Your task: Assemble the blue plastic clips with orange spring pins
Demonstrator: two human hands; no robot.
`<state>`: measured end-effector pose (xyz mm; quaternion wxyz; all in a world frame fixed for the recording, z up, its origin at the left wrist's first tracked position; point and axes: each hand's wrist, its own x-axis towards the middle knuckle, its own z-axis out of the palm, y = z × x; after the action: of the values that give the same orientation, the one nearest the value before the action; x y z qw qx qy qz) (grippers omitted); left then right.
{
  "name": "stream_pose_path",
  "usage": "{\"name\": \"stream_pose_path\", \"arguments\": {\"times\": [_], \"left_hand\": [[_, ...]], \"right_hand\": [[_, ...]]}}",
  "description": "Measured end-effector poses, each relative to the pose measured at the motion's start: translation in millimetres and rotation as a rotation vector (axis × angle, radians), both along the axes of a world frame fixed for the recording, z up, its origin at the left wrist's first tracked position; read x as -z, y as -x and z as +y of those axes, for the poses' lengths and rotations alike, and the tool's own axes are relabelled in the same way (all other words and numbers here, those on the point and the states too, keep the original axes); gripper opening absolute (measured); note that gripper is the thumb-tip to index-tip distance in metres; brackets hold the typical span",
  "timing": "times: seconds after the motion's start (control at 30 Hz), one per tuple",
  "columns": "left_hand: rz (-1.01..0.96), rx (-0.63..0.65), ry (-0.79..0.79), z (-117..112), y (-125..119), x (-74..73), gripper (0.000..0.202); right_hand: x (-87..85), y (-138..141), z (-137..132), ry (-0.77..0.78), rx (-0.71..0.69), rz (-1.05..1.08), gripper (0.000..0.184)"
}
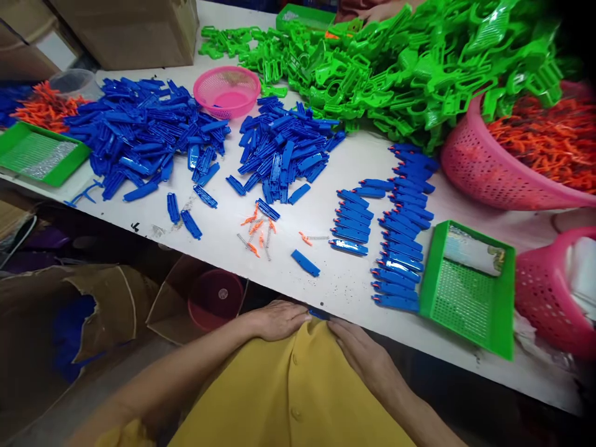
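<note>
A blue plastic piece (318, 314) shows between my hands at the table's front edge, close against the yellow shirt. My left hand (279, 319) grips its left end, and my right hand (361, 349) has its fingertips at the right end. The shirt hides the undersides of both hands and most of the piece. Just beyond lies a single blue plastic piece (305, 263). An orange plastic part with a spring (313, 237) rests farther in, and several more loose springs and orange parts (259, 230) lie to its left.
Blue pieces with orange tips stand in rows (400, 242) at right, beside a green tray (465, 298). Heaps of blue pieces (284, 149) and green plastic frames (372, 68) cover the back. A pink basket (488, 167) holds orange parts. Another person's hand (384, 11) shows behind.
</note>
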<state>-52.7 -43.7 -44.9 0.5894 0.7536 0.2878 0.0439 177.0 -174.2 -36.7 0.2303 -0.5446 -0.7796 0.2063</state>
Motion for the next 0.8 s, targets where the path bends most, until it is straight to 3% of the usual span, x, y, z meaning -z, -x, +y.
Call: {"name": "stream_pose_path", "arguments": {"times": [0.23, 0.43, 0.63, 0.8], "left_hand": [[0.041, 0.005, 0.107, -10, -23, 3.9, 0.03], [0.129, -0.04, 0.053, -24, -29, -3.1, 0.024], [0.024, -0.173, 0.178, -23, -6, -33.0, 0.021], [-0.186, -0.466, 0.419, -9, -2, -59.6, 0.021]], "right_hand": [[3.1, 8, -2, 0.06, 0.097, 0.064, 0.035], [-1.9, 17, 1, 0.057, 0.001, 0.061, 0.038], [-22.7, 20, 24, -0.199, -0.068, -0.285, 0.037], [-48.5, 28, 56, -0.205, 0.01, -0.249, 0.025]]}}
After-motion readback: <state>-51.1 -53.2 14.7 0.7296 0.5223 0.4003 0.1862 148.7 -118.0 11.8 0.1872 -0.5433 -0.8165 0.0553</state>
